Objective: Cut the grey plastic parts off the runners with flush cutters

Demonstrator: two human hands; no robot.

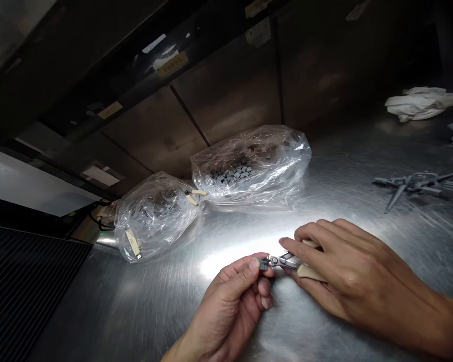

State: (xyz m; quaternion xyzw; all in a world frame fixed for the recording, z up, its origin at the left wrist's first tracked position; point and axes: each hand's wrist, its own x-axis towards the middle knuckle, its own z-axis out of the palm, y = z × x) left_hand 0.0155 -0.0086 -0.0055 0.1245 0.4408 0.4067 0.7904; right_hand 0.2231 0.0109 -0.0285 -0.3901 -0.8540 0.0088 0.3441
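My right hand (347, 274) is closed round small cutting pliers (287, 261) with cream handles, its jaws pointing left. My left hand (237, 296) pinches a small dark grey part (263, 263) between thumb and forefinger, right at the plier jaws. Both hands hover low over the shiny steel table (166, 301), in a bright patch of light.
Two clear plastic bags hold several small grey parts: one (156, 213) at left, a larger one (251, 163) behind the hands. Grey plastic sprue scraps (415, 185) lie at the right. A crumpled white cloth (421, 103) lies at the far right. A dark ribbed mat (26, 291) is at left.
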